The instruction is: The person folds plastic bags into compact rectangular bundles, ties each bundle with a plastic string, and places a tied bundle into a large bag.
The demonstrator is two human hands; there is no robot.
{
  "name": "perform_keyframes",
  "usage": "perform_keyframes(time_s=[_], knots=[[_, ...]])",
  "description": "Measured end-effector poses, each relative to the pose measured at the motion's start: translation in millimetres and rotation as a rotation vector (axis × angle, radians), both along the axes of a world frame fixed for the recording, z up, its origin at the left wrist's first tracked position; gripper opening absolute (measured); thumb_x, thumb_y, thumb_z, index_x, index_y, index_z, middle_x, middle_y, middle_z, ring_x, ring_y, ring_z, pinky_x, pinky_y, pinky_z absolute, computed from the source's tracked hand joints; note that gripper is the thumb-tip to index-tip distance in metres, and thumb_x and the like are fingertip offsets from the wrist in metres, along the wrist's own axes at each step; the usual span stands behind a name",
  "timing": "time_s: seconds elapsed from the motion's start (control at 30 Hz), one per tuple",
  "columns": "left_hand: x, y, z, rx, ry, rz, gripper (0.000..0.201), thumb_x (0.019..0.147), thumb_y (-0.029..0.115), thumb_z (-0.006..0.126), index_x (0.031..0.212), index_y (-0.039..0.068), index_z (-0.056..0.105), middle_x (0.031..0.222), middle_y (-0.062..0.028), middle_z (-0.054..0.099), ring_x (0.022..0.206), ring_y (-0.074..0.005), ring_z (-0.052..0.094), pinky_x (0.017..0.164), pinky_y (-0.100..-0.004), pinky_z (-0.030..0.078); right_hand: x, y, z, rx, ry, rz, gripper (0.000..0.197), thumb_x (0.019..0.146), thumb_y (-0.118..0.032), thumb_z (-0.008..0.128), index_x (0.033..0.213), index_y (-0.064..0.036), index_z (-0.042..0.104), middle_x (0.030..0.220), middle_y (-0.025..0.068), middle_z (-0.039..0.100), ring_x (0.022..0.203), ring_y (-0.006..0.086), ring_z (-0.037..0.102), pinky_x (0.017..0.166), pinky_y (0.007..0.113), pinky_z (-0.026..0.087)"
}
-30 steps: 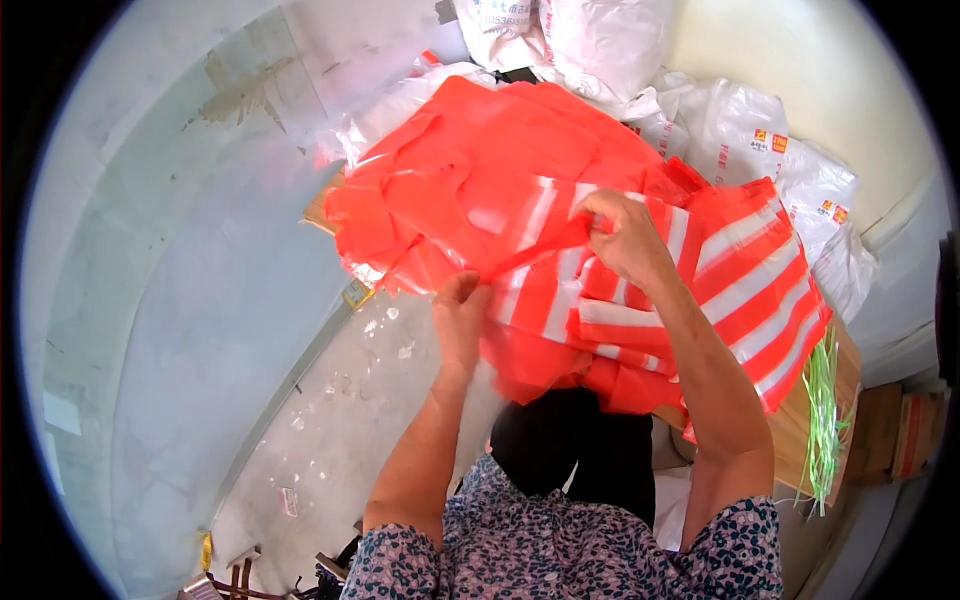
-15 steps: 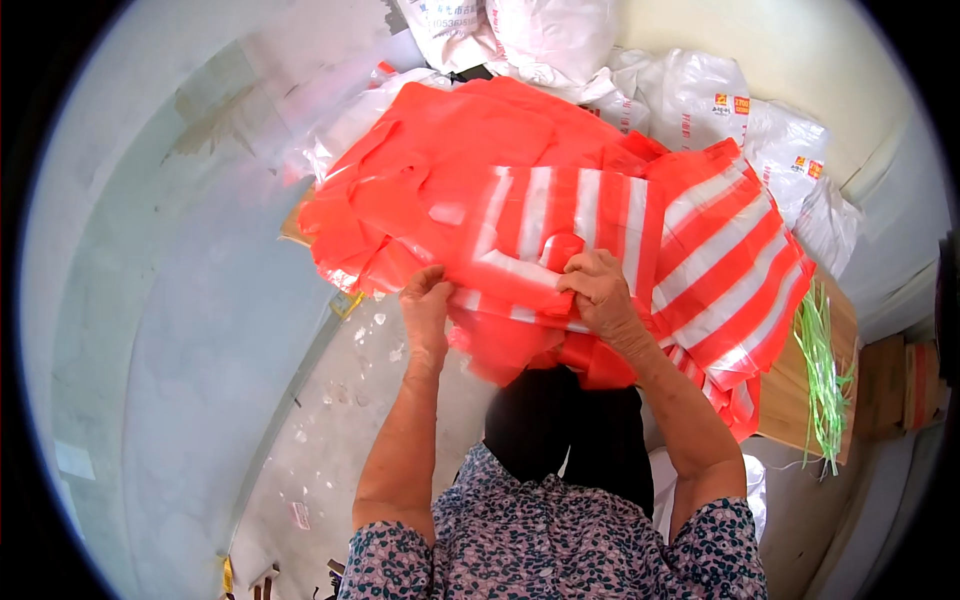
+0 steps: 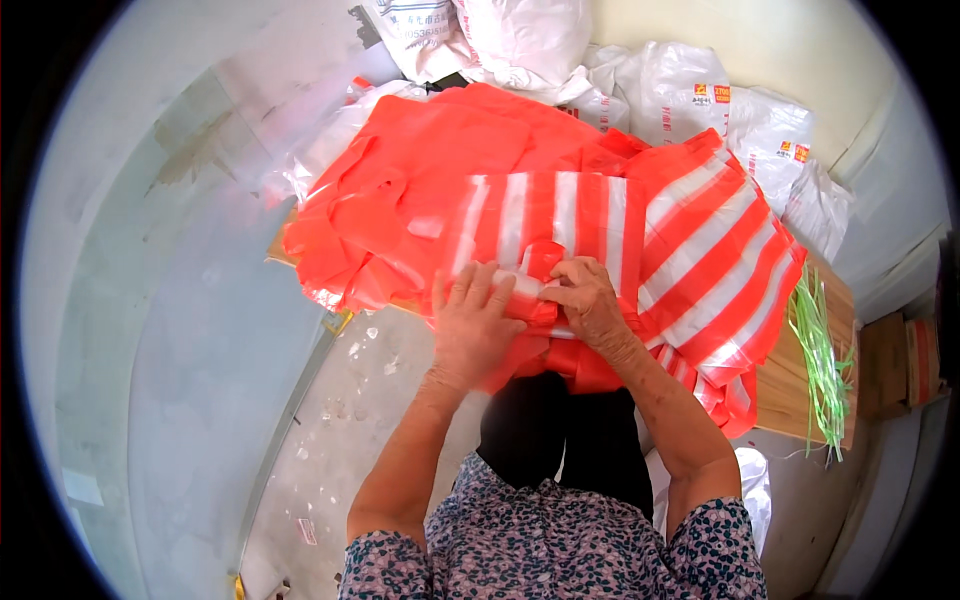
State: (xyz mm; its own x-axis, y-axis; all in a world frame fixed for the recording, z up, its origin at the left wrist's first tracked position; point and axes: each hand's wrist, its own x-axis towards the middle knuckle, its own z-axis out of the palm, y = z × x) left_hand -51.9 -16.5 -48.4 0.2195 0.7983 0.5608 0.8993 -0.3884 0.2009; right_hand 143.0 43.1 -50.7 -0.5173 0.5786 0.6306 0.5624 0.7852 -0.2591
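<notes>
A red-and-white striped plastic bag (image 3: 565,205) lies in front of me, its near part gathered into a folded bundle. My left hand (image 3: 472,325) rests on the left end of that bundle, fingers stretched and spread, slightly blurred. Thumb and fingers of my right hand (image 3: 590,305) pinch the bundle's right side. Behind and to the left spreads a crumpled heap of red plastic bags (image 3: 480,130). More striped plastic bags (image 3: 715,265) lie in a fanned stack at the right, hanging over the near edge.
A wooden tabletop (image 3: 785,405) shows under the stack. Green plastic strips (image 3: 822,350) lie along its right end. White sacks (image 3: 680,95) stand along the back wall. Cardboard boxes (image 3: 883,365) sit at the far right, and a white bag (image 3: 752,490) is below the table.
My left hand has let go of the bag's left edge, moved right and spread flat over the bundle. My right hand keeps its pinch. The whole view has shifted slightly.
</notes>
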Motion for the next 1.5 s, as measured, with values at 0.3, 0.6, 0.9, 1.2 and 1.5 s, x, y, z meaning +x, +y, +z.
perform_keyframes(time_s=[0.3, 0.6, 0.9, 1.2, 1.5], knots=[[-22, 2, -7, -0.013, -0.032, 0.045, 0.055, 0.072, 0.047, 0.068, 0.11, 0.008, 0.062, 0.124, -0.0118, 0.054, 0.116, -0.0305, 0.049, 0.098, -0.0452, 0.034, 8, -2, -5, -0.134, 0.154, 0.008, 0.022, 0.071, 0.003, 0.06, 0.082, -0.0111, 0.072, 0.093, 0.008, 0.059, 0.092, 0.0275, 0.054, 0.083, 0.037, 0.044], [16, -3, -6, 0.032, 0.041, -0.226, 0.031, 0.074, 0.018, 0.063, 0.104, 0.011, 0.064, 0.117, -0.0102, 0.058, 0.11, -0.0266, 0.053, 0.098, -0.0458, 0.035, 13, 1, -5, -0.071, 0.029, -0.022, 0.021, 0.075, 0.002, 0.06, 0.091, -0.0063, 0.071, 0.102, 0.0114, 0.06, 0.102, 0.0287, 0.054, 0.088, 0.036, 0.043], [25, 1, -16, 0.129, -0.026, -0.195, 0.028, 0.074, 0.014, 0.062, 0.101, 0.009, 0.063, 0.11, -0.0089, 0.058, 0.104, -0.0245, 0.054, 0.093, -0.0435, 0.036, -5, 40, 10, -0.267, 0.065, -0.24, 0.016, 0.072, -0.006, 0.07, 0.087, -0.0026, 0.066, 0.096, 0.013, 0.062, 0.088, 0.0314, 0.056, 0.078, 0.039, 0.046], [24, 2, -25, 0.199, -0.066, -0.159, 0.026, 0.072, 0.014, 0.064, 0.098, 0.007, 0.062, 0.102, -0.0083, 0.06, 0.099, -0.0248, 0.056, 0.091, -0.0434, 0.038, -7, -21, 14, -0.044, 0.097, -0.116, 0.015, 0.069, -0.002, 0.067, 0.084, -0.0025, 0.065, 0.095, 0.0114, 0.06, 0.089, 0.0298, 0.056, 0.077, 0.039, 0.044], [27, 0, -14, 0.192, -0.148, -0.097, 0.026, 0.067, 0.02, 0.072, 0.09, 0.01, 0.063, 0.097, -0.0064, 0.059, 0.091, -0.0252, 0.056, 0.088, -0.0404, 0.039, -4, -41, -3, -0.005, 0.001, -0.133, 0.022, 0.067, -0.007, 0.071, 0.088, -0.0013, 0.066, 0.096, 0.0122, 0.057, 0.095, 0.0302, 0.055, 0.083, 0.04, 0.043]])
